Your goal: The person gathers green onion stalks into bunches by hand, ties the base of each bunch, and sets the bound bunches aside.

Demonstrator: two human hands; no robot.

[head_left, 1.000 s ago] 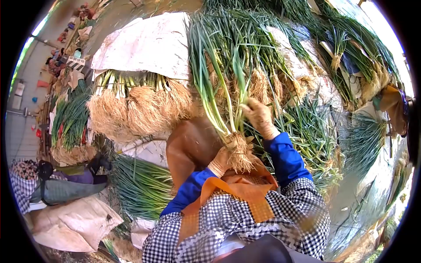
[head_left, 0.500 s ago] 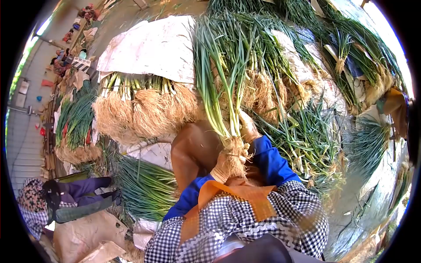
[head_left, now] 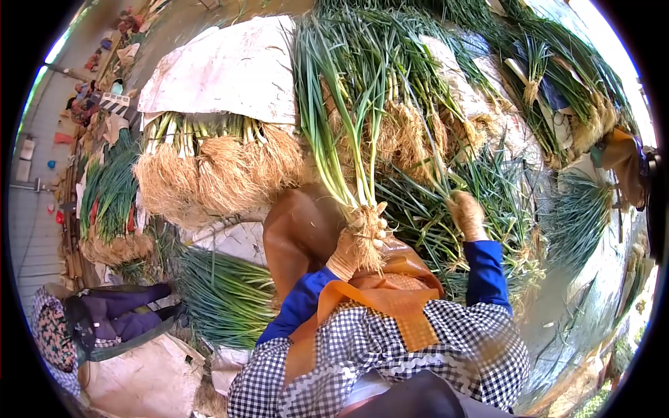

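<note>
A bunch of onions (head_left: 362, 191) is standing roots-down at the person's lap, the left hand (head_left: 343, 256) gripping its root end. The right hand (head_left: 467, 214) is reaching over loose onions (head_left: 505, 198); whether its bent fingers are holding any, I cannot tell. Beyond, a white sheet (head_left: 223, 70) is partly covering rooted bundles (head_left: 223, 167). Another person (head_left: 129, 320) is sitting off left.

Green leaves (head_left: 312, 104), tan roots (head_left: 368, 244), blue sleeves (head_left: 486, 273)
</note>
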